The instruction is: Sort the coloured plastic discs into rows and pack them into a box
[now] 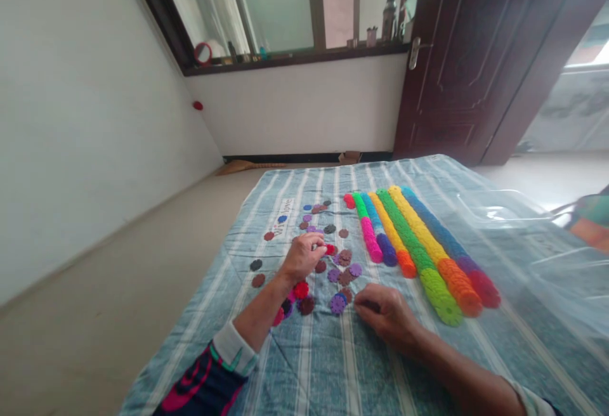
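Head view: left hand pinching a red disc among loose discs, toward the left edge of the striped cloth; right hand, fingertips together, near disc rows an outward sweep could scatter.

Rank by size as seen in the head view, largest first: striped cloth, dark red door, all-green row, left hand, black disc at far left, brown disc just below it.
1. Striped cloth
2. Dark red door
3. All-green row
4. Left hand
5. Black disc and brown disc: too alike to rank
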The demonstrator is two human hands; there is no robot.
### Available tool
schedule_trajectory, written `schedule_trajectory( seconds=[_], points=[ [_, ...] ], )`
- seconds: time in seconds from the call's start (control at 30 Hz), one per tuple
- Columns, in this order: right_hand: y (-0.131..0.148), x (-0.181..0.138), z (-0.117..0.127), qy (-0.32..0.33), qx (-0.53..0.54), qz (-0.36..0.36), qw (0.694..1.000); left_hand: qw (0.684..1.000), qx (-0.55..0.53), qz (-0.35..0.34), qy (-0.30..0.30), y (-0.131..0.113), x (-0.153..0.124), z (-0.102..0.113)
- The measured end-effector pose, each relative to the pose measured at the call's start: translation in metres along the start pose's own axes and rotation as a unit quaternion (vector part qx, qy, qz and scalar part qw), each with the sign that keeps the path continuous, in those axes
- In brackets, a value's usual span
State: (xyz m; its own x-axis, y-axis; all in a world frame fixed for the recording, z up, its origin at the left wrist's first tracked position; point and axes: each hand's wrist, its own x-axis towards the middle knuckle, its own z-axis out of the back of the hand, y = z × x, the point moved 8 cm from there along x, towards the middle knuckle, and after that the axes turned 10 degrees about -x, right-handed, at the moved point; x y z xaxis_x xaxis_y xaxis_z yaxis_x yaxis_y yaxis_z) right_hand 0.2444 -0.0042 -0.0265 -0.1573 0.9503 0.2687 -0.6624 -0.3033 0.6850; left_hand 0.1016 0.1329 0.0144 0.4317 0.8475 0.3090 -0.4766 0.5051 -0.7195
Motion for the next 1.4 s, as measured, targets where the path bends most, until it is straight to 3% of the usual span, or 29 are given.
schedule_trajectory(
  seconds=[0.2,0.37,0.53,0.77,1.4],
  points=[
    [-0.002,-0.007,0.011,0.071,0.106,-0.008,0.992,0.998,0.027,0.049,0.001,0.011,0.063,-0.015],
    [0.001,-0.01,0.017,0.072,0.099,0.015,0.992,0.996,0.061,0.066,-0.01,0.017,0.11,-0.038],
    [-0.001,-0.008,0.017,0.045,0.124,0.008,0.991,0.993,0.086,0.074,-0.027,0.021,0.136,-0.051],
    [-0.003,-0.009,0.01,0.051,0.114,0.015,0.992,0.991,0.115,0.064,-0.033,0.027,0.153,-0.062],
    [-0.003,-0.009,0.003,0.069,0.093,0.041,0.992,0.98,0.178,0.078,-0.043,0.038,0.163,-0.071]
  ],
)
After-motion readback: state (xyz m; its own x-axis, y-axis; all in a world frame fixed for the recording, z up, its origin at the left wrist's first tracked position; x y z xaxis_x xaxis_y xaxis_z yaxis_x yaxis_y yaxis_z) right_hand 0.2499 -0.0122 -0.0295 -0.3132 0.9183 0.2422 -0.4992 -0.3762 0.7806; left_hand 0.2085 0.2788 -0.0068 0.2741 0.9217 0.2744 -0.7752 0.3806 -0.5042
